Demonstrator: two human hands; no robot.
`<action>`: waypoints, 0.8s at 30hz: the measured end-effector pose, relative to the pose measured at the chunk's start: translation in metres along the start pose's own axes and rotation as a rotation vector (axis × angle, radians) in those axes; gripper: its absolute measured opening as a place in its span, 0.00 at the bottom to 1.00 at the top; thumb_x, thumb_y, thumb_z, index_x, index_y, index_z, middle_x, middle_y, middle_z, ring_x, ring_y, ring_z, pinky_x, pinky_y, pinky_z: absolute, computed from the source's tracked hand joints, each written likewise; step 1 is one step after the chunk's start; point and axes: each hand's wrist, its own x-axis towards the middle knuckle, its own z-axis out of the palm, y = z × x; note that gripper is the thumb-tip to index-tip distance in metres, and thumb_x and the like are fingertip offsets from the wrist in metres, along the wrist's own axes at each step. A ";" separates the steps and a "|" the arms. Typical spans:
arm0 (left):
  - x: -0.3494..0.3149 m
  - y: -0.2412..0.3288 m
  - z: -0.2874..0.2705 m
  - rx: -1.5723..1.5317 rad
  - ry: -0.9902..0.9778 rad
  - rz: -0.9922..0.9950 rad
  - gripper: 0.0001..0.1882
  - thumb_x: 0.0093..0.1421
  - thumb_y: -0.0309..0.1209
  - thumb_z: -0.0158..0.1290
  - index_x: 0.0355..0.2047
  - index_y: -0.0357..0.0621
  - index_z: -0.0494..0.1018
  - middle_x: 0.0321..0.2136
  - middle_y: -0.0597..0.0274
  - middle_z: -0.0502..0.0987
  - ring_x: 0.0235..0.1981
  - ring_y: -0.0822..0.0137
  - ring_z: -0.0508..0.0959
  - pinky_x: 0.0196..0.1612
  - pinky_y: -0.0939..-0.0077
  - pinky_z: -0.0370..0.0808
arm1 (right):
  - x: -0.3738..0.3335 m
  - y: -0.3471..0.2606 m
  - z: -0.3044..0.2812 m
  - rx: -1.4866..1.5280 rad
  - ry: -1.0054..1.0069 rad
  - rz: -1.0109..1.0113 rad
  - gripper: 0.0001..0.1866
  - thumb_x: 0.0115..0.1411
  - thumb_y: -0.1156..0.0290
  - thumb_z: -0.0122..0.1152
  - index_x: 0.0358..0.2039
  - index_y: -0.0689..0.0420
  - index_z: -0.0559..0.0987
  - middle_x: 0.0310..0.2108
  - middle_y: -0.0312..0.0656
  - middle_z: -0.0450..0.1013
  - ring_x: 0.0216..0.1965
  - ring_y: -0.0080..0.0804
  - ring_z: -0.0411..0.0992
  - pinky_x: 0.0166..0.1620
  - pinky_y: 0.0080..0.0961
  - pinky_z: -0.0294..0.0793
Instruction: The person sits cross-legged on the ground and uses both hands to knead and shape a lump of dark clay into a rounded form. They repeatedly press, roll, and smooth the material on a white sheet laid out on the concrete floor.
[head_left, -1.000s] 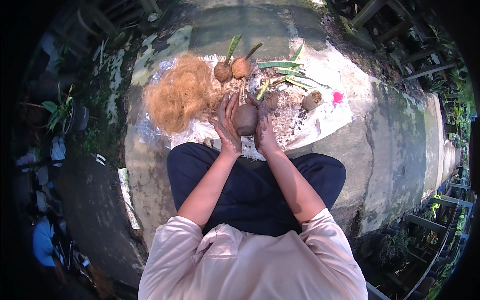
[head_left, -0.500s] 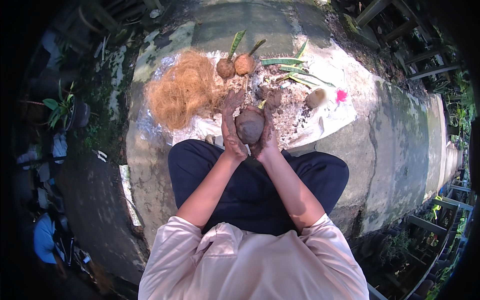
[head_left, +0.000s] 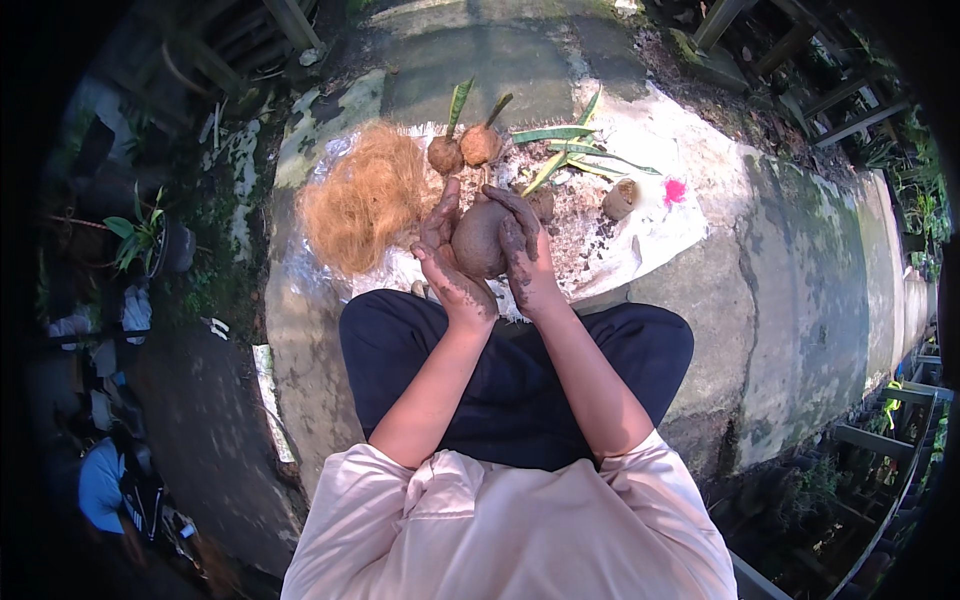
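Note:
A round, dark brown mud ball (head_left: pixel 480 243) sits between my two mud-smeared hands, above my crossed legs. My left hand (head_left: pixel 450 265) cups its left side, thumb and fingers raised around it. My right hand (head_left: pixel 522 245) presses along the right side, its fingers reaching over the upper part. Just beyond my right hand is a dark lump of mud (head_left: pixel 541 203), partly hidden. Farther off stand two fibre-wrapped balls, a brown one (head_left: pixel 445 155) and an orange-brown one (head_left: pixel 481 145), each with an upright green leaf. Loose yellow-edged green leaves (head_left: pixel 553 134) lie right of them.
A heap of coconut fibre (head_left: pixel 362 200) lies at the left of the white sheet (head_left: pixel 655 235). On its right are a small brown cylindrical container (head_left: pixel 621 199) and a bright pink item (head_left: pixel 675 192). A potted plant (head_left: pixel 150 235) and a person in blue (head_left: pixel 103 485) are far left.
The mud ball has shifted slightly left and up and has turned in my hands. My right fingers have moved from its side onto its upper part. My left thumb now sticks out to the left.

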 end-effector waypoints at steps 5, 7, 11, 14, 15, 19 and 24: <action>-0.007 -0.003 0.004 0.005 0.120 -0.074 0.37 0.66 0.62 0.31 0.58 0.42 0.61 0.63 0.53 0.59 0.66 0.57 0.56 0.67 0.60 0.54 | -0.011 0.020 0.001 -0.057 -0.024 -0.118 0.31 0.66 0.44 0.43 0.49 0.63 0.74 0.54 0.50 0.68 0.57 0.40 0.66 0.59 0.37 0.63; -0.005 0.002 -0.001 0.076 0.105 -0.128 0.36 0.66 0.61 0.32 0.59 0.42 0.59 0.63 0.54 0.59 0.66 0.57 0.55 0.67 0.61 0.54 | -0.014 0.023 0.000 -0.156 -0.043 -0.101 0.34 0.68 0.42 0.37 0.50 0.63 0.74 0.56 0.51 0.67 0.59 0.42 0.64 0.62 0.38 0.59; 0.003 0.004 -0.007 -0.061 0.115 -0.250 0.36 0.66 0.59 0.34 0.61 0.42 0.58 0.64 0.51 0.57 0.66 0.55 0.56 0.67 0.57 0.54 | -0.015 0.005 -0.010 -0.066 -0.034 -0.029 0.30 0.67 0.49 0.45 0.57 0.62 0.68 0.62 0.51 0.61 0.63 0.42 0.59 0.65 0.37 0.55; -0.002 0.007 -0.009 -0.107 0.021 -0.057 0.36 0.65 0.60 0.35 0.60 0.43 0.58 0.64 0.47 0.56 0.66 0.50 0.55 0.67 0.55 0.52 | -0.008 -0.014 -0.018 -0.068 -0.045 0.008 0.34 0.61 0.58 0.56 0.64 0.60 0.61 0.65 0.47 0.58 0.64 0.37 0.58 0.65 0.34 0.55; -0.005 0.005 -0.010 -0.083 -0.007 -0.003 0.37 0.65 0.61 0.35 0.60 0.43 0.59 0.64 0.47 0.56 0.67 0.50 0.55 0.68 0.54 0.51 | -0.006 -0.017 -0.020 -0.059 -0.096 0.015 0.33 0.61 0.58 0.56 0.63 0.60 0.63 0.64 0.47 0.59 0.64 0.37 0.59 0.64 0.33 0.56; -0.010 -0.006 -0.003 0.038 -0.006 0.107 0.38 0.63 0.65 0.31 0.59 0.48 0.60 0.64 0.49 0.57 0.67 0.52 0.54 0.67 0.53 0.49 | -0.003 -0.008 -0.023 -0.037 -0.187 0.060 0.29 0.61 0.60 0.58 0.59 0.61 0.67 0.59 0.44 0.65 0.59 0.33 0.64 0.60 0.31 0.62; 0.002 0.007 0.022 0.178 0.082 -0.014 0.44 0.61 0.70 0.23 0.60 0.47 0.60 0.64 0.53 0.59 0.68 0.56 0.53 0.68 0.54 0.44 | -0.026 0.024 0.004 0.415 0.273 0.136 0.20 0.64 0.62 0.56 0.50 0.63 0.72 0.48 0.42 0.71 0.52 0.30 0.68 0.56 0.29 0.65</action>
